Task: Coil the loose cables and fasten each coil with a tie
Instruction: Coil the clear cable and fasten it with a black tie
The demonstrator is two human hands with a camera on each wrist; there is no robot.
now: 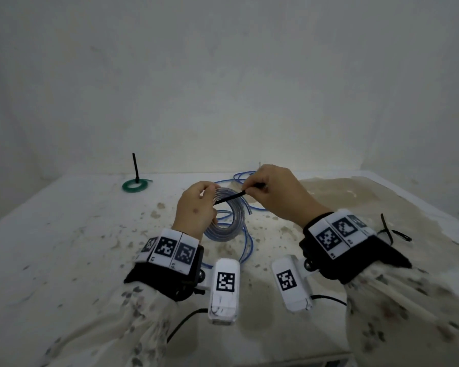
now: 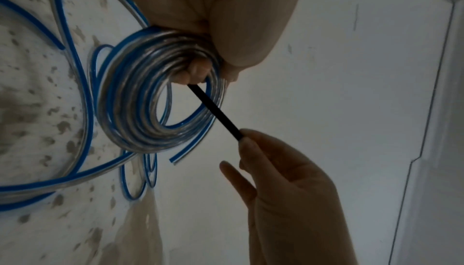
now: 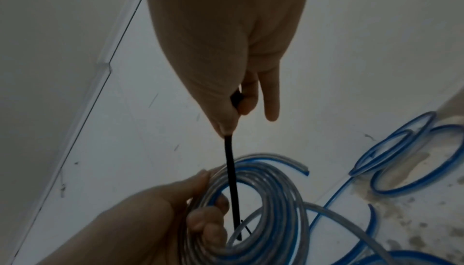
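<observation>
My left hand [image 1: 196,207] grips a coil of clear cable with a blue stripe [image 1: 227,215], held upright over the stained table [image 1: 64,247]. Its fingers curl through the ring, as the left wrist view shows on the coil [image 2: 140,98]. My right hand [image 1: 273,192] pinches a black tie [image 1: 229,196] between thumb and forefinger. The tie [image 2: 216,111] runs straight from those fingers through the coil's opening to my left fingers. In the right wrist view the tie [image 3: 232,180] passes down inside the coil [image 3: 271,209]. More loose blue cable [image 1: 245,242] trails on the table.
A green tape roll [image 1: 135,185] with a black tie standing in it sits at the back left. Other black ties [image 1: 390,231] lie on the table at the right. Loose cable loops [image 3: 401,150] lie behind the coil near the wall.
</observation>
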